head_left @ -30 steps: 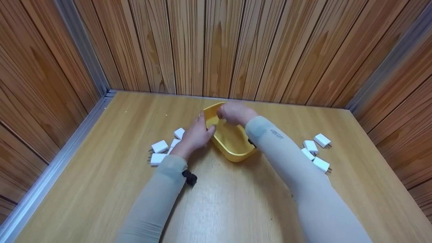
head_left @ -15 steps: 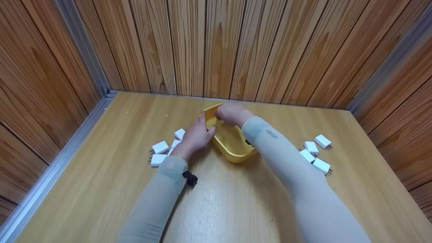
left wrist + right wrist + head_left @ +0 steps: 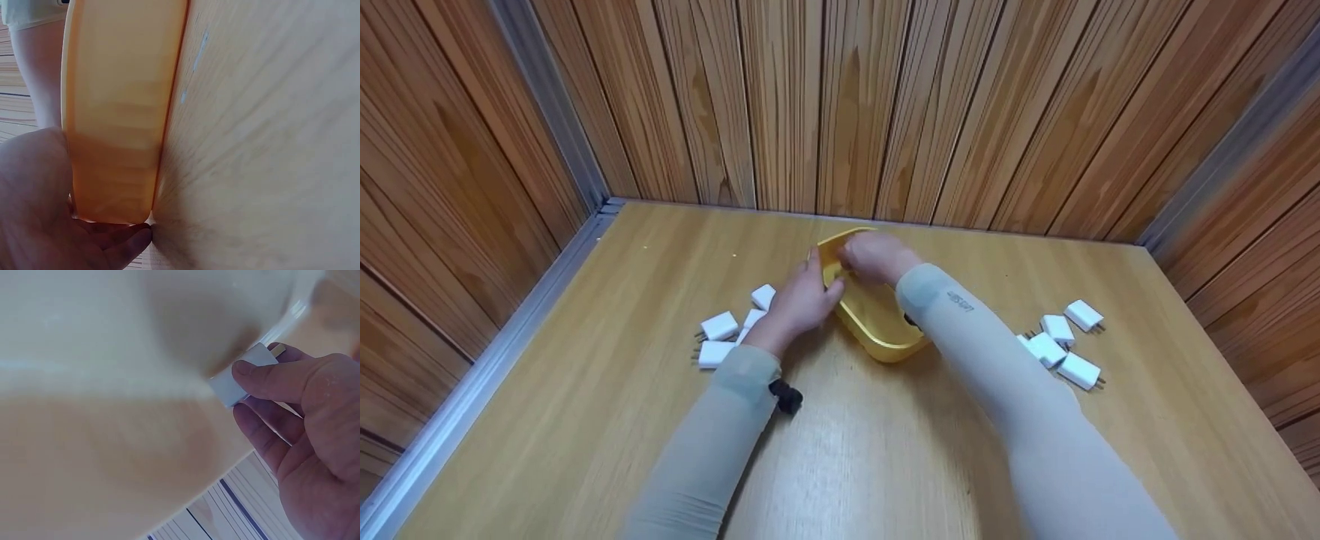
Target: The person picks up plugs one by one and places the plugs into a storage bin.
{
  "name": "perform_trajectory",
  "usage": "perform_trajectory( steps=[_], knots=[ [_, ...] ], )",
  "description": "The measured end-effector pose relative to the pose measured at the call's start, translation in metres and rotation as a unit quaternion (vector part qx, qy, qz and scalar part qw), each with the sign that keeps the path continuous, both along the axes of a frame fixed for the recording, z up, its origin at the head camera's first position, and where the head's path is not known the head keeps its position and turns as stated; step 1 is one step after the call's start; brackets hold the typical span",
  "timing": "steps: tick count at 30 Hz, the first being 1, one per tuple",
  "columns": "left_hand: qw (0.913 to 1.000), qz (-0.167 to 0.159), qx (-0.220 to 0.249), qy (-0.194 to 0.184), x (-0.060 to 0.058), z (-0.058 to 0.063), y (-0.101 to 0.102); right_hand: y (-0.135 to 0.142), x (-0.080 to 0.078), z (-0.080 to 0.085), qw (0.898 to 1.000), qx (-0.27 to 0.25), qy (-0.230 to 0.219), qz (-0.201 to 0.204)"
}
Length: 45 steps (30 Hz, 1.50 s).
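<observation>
A yellow plastic container (image 3: pixel 889 351) stands on the table in the middle of the head view. My left hand (image 3: pixel 802 300) grips its far left corner, thumb at the rim and fingers outside; the left wrist view shows fingertips (image 3: pixel 138 243) at the bottom of the container's end. Inside the far end is my right hand (image 3: pixel 879 256), which hides what it holds in the head view. The right wrist view shows it pinching a white charger plug (image 3: pixel 226 389) between thumb and fingers, a metal prong (image 3: pixel 279 350) pointing toward the palm, close to the container's inner wall.
Several white charger plugs (image 3: pixel 718 326) lie left of the container, partly behind my left wrist. More white charger plugs (image 3: pixel 1080 370) lie on the right, partly covered by my right forearm. A wood-panelled wall (image 3: pixel 851 112) rises behind the table (image 3: pixel 840 450), with panels at both sides.
My right wrist and forearm have shifted slightly left, uncovering more of the plugs on the right. The left hand stays on the container, and the view has drifted slightly.
</observation>
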<state>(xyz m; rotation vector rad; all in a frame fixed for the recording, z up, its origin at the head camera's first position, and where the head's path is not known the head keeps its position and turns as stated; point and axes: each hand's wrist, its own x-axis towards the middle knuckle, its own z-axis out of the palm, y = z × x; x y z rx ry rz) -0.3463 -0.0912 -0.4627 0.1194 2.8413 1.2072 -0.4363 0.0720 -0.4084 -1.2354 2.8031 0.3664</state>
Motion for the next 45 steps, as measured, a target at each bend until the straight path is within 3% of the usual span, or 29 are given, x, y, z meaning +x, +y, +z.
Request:
perform_trajectory(
  steps=[12, 27, 32, 39, 45],
  knots=[
    [0.9999, 0.006, -0.012, -0.003, -0.002, 0.0, 0.001, 0.003, 0.002, -0.009, 0.999, -0.028, 0.03, 0.016],
    [0.9997, 0.007, -0.009, -0.023, -0.001, 0.001, 0.001, 0.001, 0.001, -0.013, 0.999, -0.014, 0.045, 0.007],
    [0.9998, 0.004, -0.008, -0.015, -0.002, 0.0, 0.001, 0.0, 0.002, -0.013, 0.999, -0.019, 0.045, 0.001],
    [0.9996, -0.003, -0.029, 0.007, -0.004, -0.002, 0.001, -0.001, 0.002, -0.015, 0.996, 0.006, 0.085, 0.014],
    [0.9998, -0.004, -0.022, 0.001, -0.004, -0.001, 0.001, 0.0, 0.003, -0.014, 0.998, -0.021, 0.063, 0.003]
  ],
)
